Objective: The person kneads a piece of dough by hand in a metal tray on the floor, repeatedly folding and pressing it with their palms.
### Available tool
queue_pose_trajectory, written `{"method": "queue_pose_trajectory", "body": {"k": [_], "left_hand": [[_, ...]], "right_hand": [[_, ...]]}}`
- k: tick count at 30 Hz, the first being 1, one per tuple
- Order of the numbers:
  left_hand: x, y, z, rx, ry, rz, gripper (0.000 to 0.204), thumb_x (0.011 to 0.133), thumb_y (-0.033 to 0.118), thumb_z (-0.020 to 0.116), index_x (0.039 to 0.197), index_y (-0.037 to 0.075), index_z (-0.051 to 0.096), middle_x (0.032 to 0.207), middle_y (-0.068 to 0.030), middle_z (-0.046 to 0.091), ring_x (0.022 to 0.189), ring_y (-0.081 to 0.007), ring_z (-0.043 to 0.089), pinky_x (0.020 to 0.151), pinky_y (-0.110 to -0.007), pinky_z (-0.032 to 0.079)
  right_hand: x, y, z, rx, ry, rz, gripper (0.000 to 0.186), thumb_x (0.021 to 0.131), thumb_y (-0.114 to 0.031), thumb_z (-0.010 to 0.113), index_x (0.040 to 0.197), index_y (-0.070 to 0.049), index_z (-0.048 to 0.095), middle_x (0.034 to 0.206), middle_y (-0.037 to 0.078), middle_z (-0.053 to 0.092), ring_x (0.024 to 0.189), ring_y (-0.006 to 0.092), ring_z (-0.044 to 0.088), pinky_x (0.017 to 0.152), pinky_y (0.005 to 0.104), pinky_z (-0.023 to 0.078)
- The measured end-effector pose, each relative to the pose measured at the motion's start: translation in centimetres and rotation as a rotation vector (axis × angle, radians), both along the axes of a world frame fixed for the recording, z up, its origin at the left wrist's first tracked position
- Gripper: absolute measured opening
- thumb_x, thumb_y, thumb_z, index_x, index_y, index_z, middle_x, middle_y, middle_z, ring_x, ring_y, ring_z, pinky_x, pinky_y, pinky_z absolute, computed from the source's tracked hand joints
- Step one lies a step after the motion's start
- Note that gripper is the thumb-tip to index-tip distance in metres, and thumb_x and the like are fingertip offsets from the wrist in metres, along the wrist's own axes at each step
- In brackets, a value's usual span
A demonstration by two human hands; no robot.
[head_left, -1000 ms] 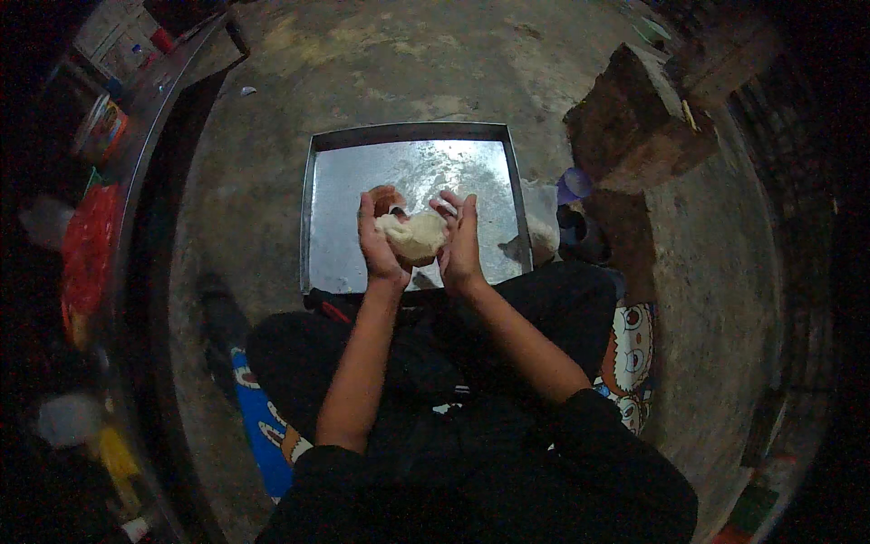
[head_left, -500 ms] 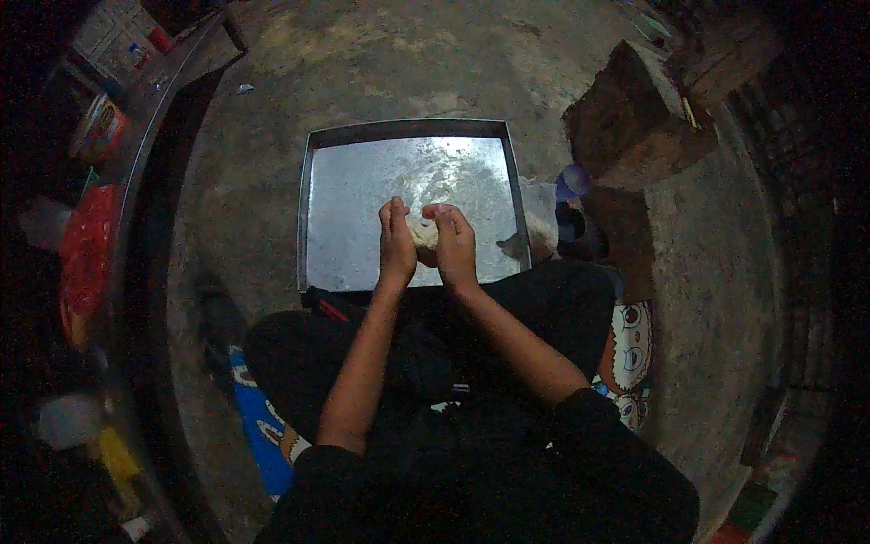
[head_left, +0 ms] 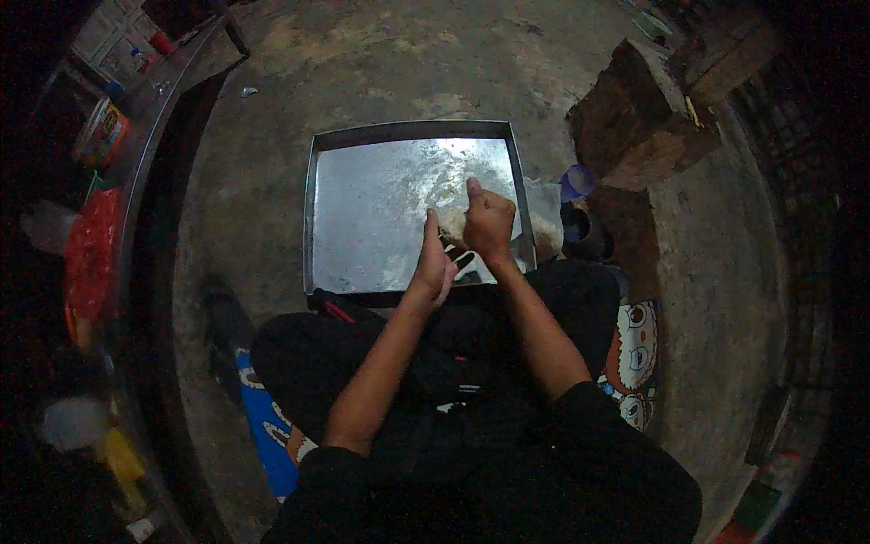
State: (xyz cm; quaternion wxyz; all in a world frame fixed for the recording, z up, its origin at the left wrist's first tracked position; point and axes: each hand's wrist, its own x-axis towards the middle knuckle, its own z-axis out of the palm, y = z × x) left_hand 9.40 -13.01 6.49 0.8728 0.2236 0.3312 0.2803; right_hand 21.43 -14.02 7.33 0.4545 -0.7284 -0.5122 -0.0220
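A pale, soft lump that looks like dough (head_left: pixel 451 227) is between my hands, above a shallow metal tray (head_left: pixel 362 195). My right hand (head_left: pixel 490 223) is closed in a fist against the lump's right side, thumb pointing up and away from me. On the other side, my left hand (head_left: pixel 437 260) is open, its thumb raised beside the lump and its lower fingers spread beneath. Whitish smears mark the tray's shiny bottom. Part of the lump is hidden by my right fist.
Right of the tray sit a clear bag with pale contents (head_left: pixel 546 231), a purple cup (head_left: pixel 576 182) and a dark round object (head_left: pixel 583 234). Farther off stands a large brown block (head_left: pixel 639 122). A long ledge on the left bears a tub (head_left: pixel 101 132) and red plastic (head_left: pixel 92 243).
Both hands have shifted to the right with the lump. The right hand has turned and closed into a fist, while the left has opened and its fingers have dropped lower.
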Motion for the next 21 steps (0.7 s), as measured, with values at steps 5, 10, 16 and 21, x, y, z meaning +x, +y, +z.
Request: {"method": "queue_pose_trajectory", "body": {"k": [5,10,16,21], "left_hand": [[-1.3,-0.2,-0.2,-0.133,0.038,0.209,0.066,0.1,0.063,0.032,0.114,0.005,0.06,0.109,-0.0087,0.065,0.095,-0.0207,0.063,0.084,-0.033,0.051],[-2.8,1.0,-0.1,0.358,0.258,0.287,0.045,0.104,0.051,0.037,0.078,0.014,0.043,0.072,0.0022,0.045,0.064,-0.0115,0.05,0.061,-0.031,0.045],[-2.1,2.1,2.0,0.072,0.087,0.399,0.042,0.104,0.048,0.041,0.08,0.014,0.045,0.075,0.0023,0.049,0.066,-0.0099,0.052,0.062,-0.03,0.046],[-3.0,3.3,0.3,0.079,-0.004,0.378,0.037,0.103,0.048,0.042,0.083,0.017,0.048,0.075,0.0026,0.053,0.069,-0.0121,0.061,0.061,-0.03,0.051]], "right_hand": [[-3.6,-0.8,0.9,0.149,-0.315,0.273,0.032,0.086,-0.02,0.065,0.058,-0.009,0.056,0.053,0.007,0.051,0.053,0.0285,0.051,0.054,0.043,0.036],[-4.7,-0.8,4.3,0.279,-0.236,0.451,0.034,0.085,-0.019,0.066,0.055,-0.011,0.052,0.054,0.005,0.047,0.053,0.0248,0.043,0.055,0.0408,0.034],[-3.4,-1.0,4.5,0.338,-0.08,0.468,0.039,0.096,-0.032,0.054,0.069,-0.004,0.053,0.067,0.011,0.046,0.065,0.0305,0.047,0.061,0.0415,0.038],[-4.0,-1.2,3.8,0.28,0.093,0.483,0.044,0.096,-0.041,0.054,0.077,-0.001,0.053,0.086,0.018,0.048,0.085,0.0353,0.051,0.076,0.0414,0.044]]}}
